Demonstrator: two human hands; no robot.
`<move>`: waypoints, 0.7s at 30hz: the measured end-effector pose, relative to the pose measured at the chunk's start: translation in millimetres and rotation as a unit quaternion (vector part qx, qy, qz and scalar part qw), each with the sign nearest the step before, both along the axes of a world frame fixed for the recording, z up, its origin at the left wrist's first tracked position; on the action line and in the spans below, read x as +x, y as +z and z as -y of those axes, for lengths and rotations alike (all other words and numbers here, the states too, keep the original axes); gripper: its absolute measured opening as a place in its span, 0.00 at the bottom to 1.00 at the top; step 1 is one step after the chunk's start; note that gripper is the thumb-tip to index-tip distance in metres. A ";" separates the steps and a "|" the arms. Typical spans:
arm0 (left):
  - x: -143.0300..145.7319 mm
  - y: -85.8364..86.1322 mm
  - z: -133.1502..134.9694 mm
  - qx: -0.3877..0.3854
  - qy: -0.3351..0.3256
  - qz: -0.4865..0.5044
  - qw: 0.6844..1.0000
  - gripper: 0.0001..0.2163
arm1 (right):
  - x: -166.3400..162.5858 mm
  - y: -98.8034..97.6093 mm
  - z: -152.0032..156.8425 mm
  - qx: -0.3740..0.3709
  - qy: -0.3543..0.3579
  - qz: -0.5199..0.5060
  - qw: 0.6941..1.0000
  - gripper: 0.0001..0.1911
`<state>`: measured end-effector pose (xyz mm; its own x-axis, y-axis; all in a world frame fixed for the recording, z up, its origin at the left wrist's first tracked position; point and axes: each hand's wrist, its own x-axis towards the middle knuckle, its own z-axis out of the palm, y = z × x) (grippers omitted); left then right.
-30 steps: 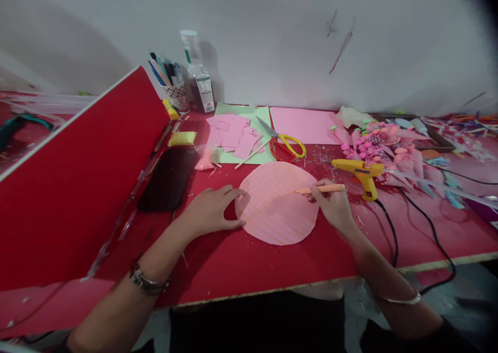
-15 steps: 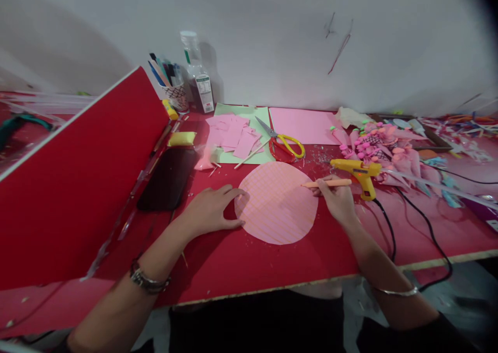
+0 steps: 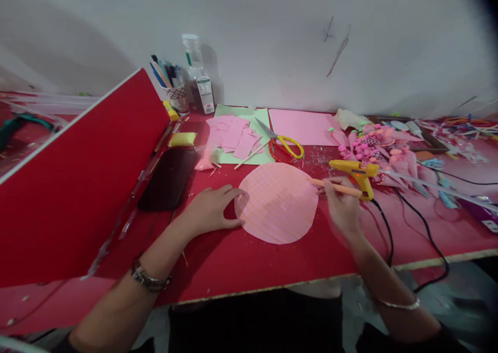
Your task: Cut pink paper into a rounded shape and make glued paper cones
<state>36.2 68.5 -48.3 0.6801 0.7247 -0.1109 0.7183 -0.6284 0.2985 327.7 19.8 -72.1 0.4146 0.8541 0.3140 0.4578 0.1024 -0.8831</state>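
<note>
A round pink paper disc (image 3: 279, 202) with orange grid lines lies flat on the red table (image 3: 241, 262). My left hand (image 3: 213, 209) rests on the table with its fingers spread, the fingertips pressing the disc's left edge. My right hand (image 3: 341, 203) is closed around an orange pen (image 3: 336, 187), whose tip touches the disc's upper right rim. A yellow glue gun (image 3: 355, 172) stands just behind that hand.
A tilted red board (image 3: 73, 181) fills the left. A dark phone (image 3: 168, 179), pink paper slips (image 3: 233, 133), scissors (image 3: 283, 144), a pen cup (image 3: 176, 96) and a bottle (image 3: 199, 80) lie behind. Pink craft pieces (image 3: 385, 148) and black cables (image 3: 424, 233) crowd the right.
My right hand has drawn the pen rightward across the disc, from its middle-right area to its upper right rim. The left hand has stayed in place.
</note>
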 end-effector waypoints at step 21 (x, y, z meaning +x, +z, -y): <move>-0.7 -1.5 -0.2 0.012 -0.004 -0.009 1.000 0.26 | -78.2 4.1 37.7 -0.160 0.304 0.003 0.939 0.08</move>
